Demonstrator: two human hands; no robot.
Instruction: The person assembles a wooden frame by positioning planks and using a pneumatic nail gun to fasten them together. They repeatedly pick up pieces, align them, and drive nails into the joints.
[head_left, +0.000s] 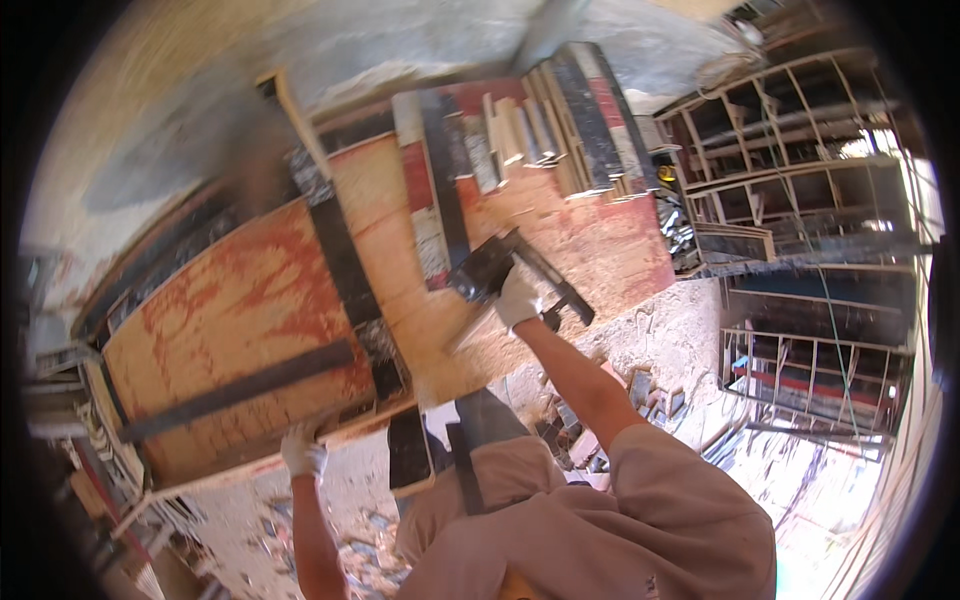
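My right hand [517, 298], in a white glove, is stretched forward and closed on a dark, flat board [497, 262] lying on a large red-stained plywood panel [230, 320]. The board's long dark strip [560, 285] sticks out to the right past my hand. My left hand [303, 452], also gloved, grips the near edge of the plywood panel at the lower left. Black strips [340, 255] run across the panel's face.
A stack of painted planks and boards [560, 120] lies at the panel's far end. Wooden lattice frames [800, 150] stand to the right. Rubble and scrap wood [650, 390] cover the ground below. A rough concrete wall [400, 40] is behind.
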